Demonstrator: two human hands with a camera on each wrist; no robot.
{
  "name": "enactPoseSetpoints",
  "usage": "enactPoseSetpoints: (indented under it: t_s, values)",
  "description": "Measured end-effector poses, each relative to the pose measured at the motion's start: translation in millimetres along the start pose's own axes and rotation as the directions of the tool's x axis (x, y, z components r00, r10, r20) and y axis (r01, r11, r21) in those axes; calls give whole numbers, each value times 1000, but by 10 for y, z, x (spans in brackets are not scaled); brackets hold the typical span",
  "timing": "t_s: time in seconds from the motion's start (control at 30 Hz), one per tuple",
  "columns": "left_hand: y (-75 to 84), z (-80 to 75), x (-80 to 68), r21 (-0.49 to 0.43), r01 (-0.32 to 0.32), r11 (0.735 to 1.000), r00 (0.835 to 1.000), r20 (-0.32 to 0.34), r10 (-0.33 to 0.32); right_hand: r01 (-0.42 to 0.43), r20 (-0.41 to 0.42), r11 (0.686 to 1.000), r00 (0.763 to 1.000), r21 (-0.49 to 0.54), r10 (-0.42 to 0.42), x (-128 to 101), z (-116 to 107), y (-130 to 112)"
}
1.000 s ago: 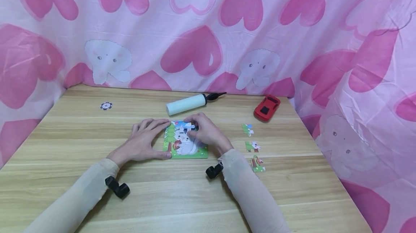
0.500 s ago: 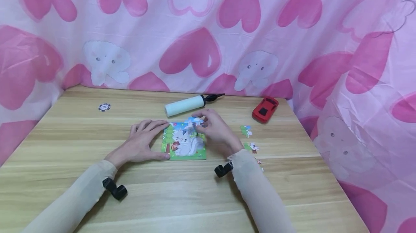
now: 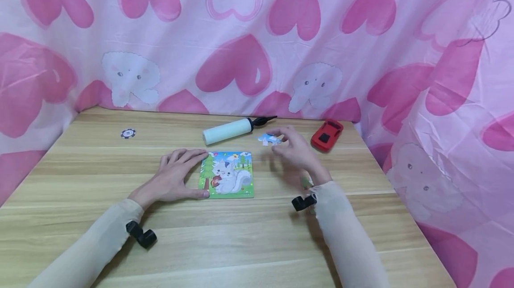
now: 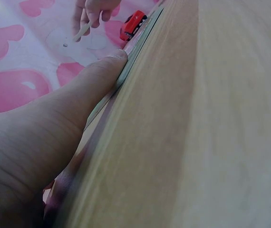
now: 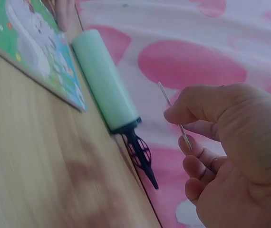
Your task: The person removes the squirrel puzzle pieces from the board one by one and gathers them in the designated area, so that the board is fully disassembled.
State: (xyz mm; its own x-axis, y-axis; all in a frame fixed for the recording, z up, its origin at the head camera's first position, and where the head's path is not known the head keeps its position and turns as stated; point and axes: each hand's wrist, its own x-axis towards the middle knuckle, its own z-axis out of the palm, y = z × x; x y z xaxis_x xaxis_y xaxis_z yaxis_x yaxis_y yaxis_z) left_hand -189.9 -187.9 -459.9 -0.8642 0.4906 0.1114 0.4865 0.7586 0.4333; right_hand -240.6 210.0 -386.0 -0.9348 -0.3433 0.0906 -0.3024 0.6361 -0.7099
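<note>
Head view: right hand pinches puzzle piece; left hand flat, touching puzzle board.

Puzzle board mid-table | ur L hand at its left edge | R hand holds piece right of board | pump behind board | car near far-right corner | chip far-left

No readable text anywhere — puzzle board, red toy car, poker chip unlettered
</note>
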Motion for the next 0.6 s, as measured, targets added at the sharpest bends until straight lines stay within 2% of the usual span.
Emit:
enactPoseSetpoints:
  t_s: [0.27, 0.43, 0.6]
  values:
    - [-9, 2, 4, 0, 8, 1000, 1000, 2, -8, -15, 9, 1000, 1000, 12, 15, -106, -169, 90]
    - [-12, 1, 1, 8, 11, 1000, 1000, 2, -11, -11, 15, 1000, 1000, 9, 11, -137, -187, 178]
    - [0, -7, -2, 5, 10, 1000, 1000, 2, -10, -43, 26, 999, 999, 18, 42, -186, -171, 280]
